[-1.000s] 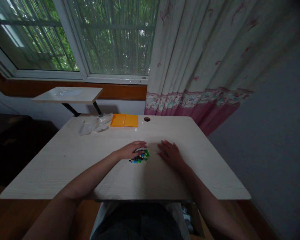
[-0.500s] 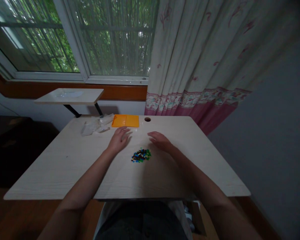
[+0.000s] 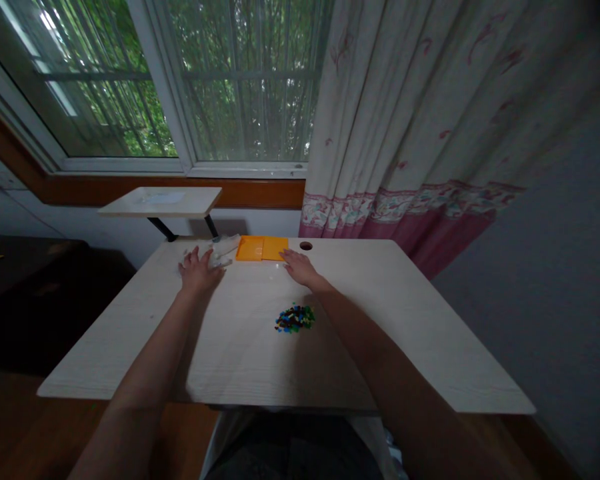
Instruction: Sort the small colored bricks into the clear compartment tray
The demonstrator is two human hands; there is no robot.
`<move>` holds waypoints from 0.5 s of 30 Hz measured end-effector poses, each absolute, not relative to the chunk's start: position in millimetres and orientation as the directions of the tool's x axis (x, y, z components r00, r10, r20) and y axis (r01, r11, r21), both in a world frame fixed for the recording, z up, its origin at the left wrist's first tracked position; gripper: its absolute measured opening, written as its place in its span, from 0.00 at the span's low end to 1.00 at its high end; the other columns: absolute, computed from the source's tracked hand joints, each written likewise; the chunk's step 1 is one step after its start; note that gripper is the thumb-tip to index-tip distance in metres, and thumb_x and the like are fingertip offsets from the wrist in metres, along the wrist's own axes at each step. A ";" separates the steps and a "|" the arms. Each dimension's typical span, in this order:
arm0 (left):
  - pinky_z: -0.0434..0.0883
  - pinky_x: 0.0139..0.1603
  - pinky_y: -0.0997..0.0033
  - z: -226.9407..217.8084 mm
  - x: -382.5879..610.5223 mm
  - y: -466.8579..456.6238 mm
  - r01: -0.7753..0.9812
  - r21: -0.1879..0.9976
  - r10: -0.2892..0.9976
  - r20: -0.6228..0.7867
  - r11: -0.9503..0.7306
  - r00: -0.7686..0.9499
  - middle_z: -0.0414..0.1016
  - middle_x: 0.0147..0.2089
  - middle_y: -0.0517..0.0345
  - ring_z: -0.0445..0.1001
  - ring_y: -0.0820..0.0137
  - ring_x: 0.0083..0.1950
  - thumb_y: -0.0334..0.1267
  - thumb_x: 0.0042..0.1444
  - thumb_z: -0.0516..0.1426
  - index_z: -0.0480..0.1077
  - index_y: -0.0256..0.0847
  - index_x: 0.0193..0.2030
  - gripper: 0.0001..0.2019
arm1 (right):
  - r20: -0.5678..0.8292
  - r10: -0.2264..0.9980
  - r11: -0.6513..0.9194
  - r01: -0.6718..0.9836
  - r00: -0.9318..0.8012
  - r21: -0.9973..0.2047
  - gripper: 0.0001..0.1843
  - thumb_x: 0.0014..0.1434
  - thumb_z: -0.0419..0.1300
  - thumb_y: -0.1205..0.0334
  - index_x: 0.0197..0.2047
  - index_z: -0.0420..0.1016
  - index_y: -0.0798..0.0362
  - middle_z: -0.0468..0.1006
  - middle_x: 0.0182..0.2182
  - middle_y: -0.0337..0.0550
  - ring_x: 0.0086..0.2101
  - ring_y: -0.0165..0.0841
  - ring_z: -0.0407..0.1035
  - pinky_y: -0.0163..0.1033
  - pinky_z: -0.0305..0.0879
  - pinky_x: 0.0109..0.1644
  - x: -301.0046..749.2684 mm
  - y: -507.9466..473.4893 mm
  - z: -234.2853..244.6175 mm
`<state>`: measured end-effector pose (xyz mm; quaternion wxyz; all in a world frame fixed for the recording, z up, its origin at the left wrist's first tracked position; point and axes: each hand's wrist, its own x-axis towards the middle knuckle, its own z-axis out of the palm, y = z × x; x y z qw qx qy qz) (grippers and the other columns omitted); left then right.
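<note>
left hand point(image 3: 198, 272): moved to packaging point(image 3: 225, 247) | right hand point(image 3: 300, 267): moved to orange case point(image 3: 251, 249)

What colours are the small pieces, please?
The small pieces look blue, green, yellow and dark (head view).

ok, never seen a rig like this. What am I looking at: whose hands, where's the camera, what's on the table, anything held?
No machine here: these are a person's own bare hands. The view comes from one camera worn on the head, looking forward and down, so the forearms rise from the bottom edge.

On the pale table lies a pile of small coloured pieces. Farther back is a flat orange tray, with crumpled clear plastic to its left.

The left hand is spread over the plastic; the right hand has its fingertips at the tray's right edge. Whether either grips anything, I can't tell; nothing looks lifted.
</note>
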<state>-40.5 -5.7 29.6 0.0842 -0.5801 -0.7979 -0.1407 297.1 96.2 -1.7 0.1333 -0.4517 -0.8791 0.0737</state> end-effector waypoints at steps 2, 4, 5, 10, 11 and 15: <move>0.54 0.67 0.36 25.3 -45.1 -5.1 0.941 0.126 0.907 0.253 0.314 -0.336 0.43 0.76 0.43 0.48 0.41 0.73 0.59 0.53 0.59 0.58 0.52 0.70 0.39 | 0.156 0.830 0.557 0.792 -0.535 -0.250 0.28 0.69 0.48 0.63 0.70 0.57 0.47 0.55 0.71 0.46 0.70 0.40 0.49 0.59 0.45 0.71 292.6 96.7 -3.5; 0.54 0.67 0.36 22.5 -47.8 -6.0 0.935 0.127 0.910 0.217 0.331 -0.352 0.41 0.77 0.43 0.49 0.41 0.73 0.59 0.54 0.58 0.57 0.53 0.71 0.39 | 0.158 0.838 0.546 0.799 -0.523 -0.252 0.26 0.69 0.48 0.63 0.68 0.61 0.47 0.57 0.70 0.47 0.69 0.41 0.49 0.62 0.44 0.71 289.2 97.2 -4.4; 0.53 0.67 0.36 21.9 -48.2 -6.5 0.934 0.131 0.913 0.200 0.334 -0.354 0.40 0.77 0.43 0.49 0.41 0.73 0.59 0.54 0.58 0.56 0.53 0.71 0.39 | 0.162 0.839 0.543 0.800 -0.519 -0.254 0.25 0.69 0.48 0.63 0.67 0.63 0.48 0.58 0.70 0.47 0.69 0.41 0.49 0.62 0.44 0.70 287.9 97.6 -4.6; 0.53 0.66 0.32 28.8 -42.0 1.0 0.935 0.147 0.933 0.116 0.323 -0.340 0.40 0.77 0.40 0.50 0.39 0.73 0.58 0.56 0.56 0.44 0.54 0.75 0.43 | 0.185 0.839 0.543 0.799 -0.511 -0.257 0.23 0.68 0.49 0.64 0.64 0.68 0.48 0.65 0.66 0.48 0.67 0.43 0.53 0.64 0.47 0.69 285.0 99.6 -4.2; 0.54 0.65 0.31 31.6 -40.5 5.3 0.930 0.153 0.933 0.089 0.334 -0.350 0.41 0.77 0.39 0.50 0.38 0.73 0.57 0.56 0.56 0.43 0.54 0.75 0.43 | 0.189 0.839 0.543 0.800 -0.509 -0.255 0.22 0.68 0.50 0.64 0.63 0.68 0.47 0.66 0.66 0.48 0.67 0.43 0.54 0.64 0.48 0.69 284.9 99.7 -3.8; 0.61 0.59 0.34 41.1 -40.0 26.2 0.921 0.185 0.937 0.012 0.342 -0.350 0.56 0.71 0.34 0.60 0.36 0.67 0.54 0.58 0.55 0.48 0.48 0.75 0.40 | 0.212 0.834 0.551 0.798 -0.510 -0.245 0.20 0.67 0.51 0.64 0.59 0.73 0.46 0.70 0.63 0.47 0.65 0.44 0.58 0.63 0.52 0.67 285.6 98.6 -0.1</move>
